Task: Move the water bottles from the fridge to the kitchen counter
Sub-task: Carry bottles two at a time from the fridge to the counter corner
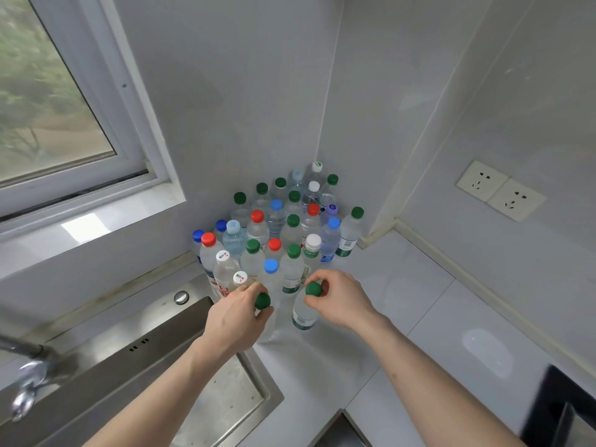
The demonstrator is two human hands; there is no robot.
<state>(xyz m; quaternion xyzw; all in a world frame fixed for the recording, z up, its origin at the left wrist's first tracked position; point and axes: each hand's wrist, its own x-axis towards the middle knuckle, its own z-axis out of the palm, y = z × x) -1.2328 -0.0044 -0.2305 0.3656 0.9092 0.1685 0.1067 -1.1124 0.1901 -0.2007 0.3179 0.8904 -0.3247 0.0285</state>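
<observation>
Counter [403, 285]: white, corner of two walls. Sink [200, 375] below and left of the left fingers.

Bottle cluster [277, 227] packed upright in the corner, just beyond both sets of fingertips; roughly thirty, exact count uncertain. Caps visible: about ten green, seven blue, five red, five white.

Left hand [235, 317] pinches the green cap of one bottle [263, 301]; right hand [338, 298] pinches the green cap of a second bottle [304, 312]. Both bottles stand at the front edge of the cluster.

Risk: held by caps only, either base could swing into tight neighbours and topple them; left bottle stands near the sink rim
</observation>
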